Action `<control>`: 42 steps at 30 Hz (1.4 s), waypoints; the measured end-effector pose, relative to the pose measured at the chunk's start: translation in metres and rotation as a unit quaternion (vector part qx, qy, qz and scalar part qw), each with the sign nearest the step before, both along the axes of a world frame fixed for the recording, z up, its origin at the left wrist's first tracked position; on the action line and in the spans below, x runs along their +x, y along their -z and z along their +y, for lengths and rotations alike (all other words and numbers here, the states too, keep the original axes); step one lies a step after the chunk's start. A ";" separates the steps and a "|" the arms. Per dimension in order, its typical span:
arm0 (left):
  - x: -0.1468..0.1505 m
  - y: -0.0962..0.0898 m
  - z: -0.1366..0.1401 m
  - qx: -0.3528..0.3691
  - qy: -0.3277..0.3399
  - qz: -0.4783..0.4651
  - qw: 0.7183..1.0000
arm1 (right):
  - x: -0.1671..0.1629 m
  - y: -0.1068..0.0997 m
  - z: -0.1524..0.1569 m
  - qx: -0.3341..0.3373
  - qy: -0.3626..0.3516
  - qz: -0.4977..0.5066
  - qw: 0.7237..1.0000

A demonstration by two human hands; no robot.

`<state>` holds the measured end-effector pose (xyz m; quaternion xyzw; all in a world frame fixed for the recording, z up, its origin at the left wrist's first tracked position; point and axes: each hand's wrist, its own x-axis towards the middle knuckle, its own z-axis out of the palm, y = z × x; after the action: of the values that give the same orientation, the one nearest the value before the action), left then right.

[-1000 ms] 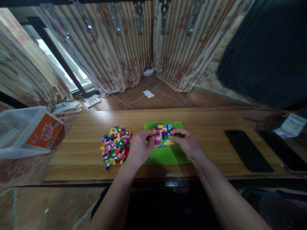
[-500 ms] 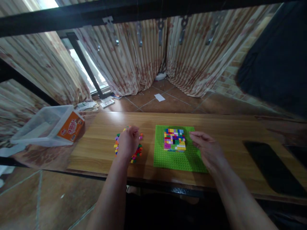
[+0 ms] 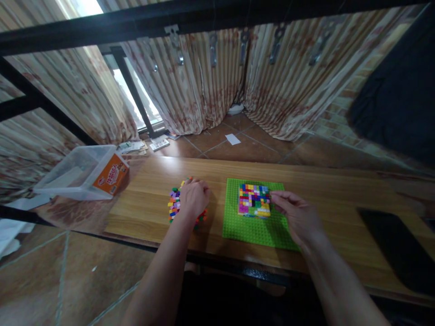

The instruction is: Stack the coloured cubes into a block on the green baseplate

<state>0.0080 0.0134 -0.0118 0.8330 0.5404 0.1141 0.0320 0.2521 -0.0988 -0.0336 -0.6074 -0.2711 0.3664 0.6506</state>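
A green studded baseplate (image 3: 251, 233) lies on the wooden table. On it stands a square block of many-coloured toy bricks (image 3: 254, 200), several layers high, with dark gaps in its top. My right hand (image 3: 295, 213) is at the block's right edge, thumb and fingers pinched together; whatever sits between the fingertips is too small to make out. To the left, a pile of loose toy bricks (image 3: 174, 204) is partly covered by my left hand (image 3: 195, 197). Its fingers are curled down and closed, their tips hidden from view.
A black phone-like slab (image 3: 396, 246) lies on the table (image 3: 142, 199) at right. Beyond the left end stands a clear plastic bin (image 3: 74, 174) with an orange label. A dark metal bar (image 3: 217, 20) with hanging hooks crosses above. Curtains and a tiled floor lie behind.
My right hand has come to the right edge of the brick block. My left hand stays over the loose bricks, its fingers now turned further down. The whole view has shifted slightly.
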 end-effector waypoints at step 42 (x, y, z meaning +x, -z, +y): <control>0.060 -0.026 -0.056 -0.422 0.050 -0.612 0.667 | -0.015 -0.029 -0.018 0.116 -0.062 -0.407 0.904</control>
<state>0.0681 -0.0425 0.0145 0.4993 0.3472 0.3561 0.7095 0.2375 -0.1169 -0.0050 -0.6054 -0.5901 0.0931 0.5259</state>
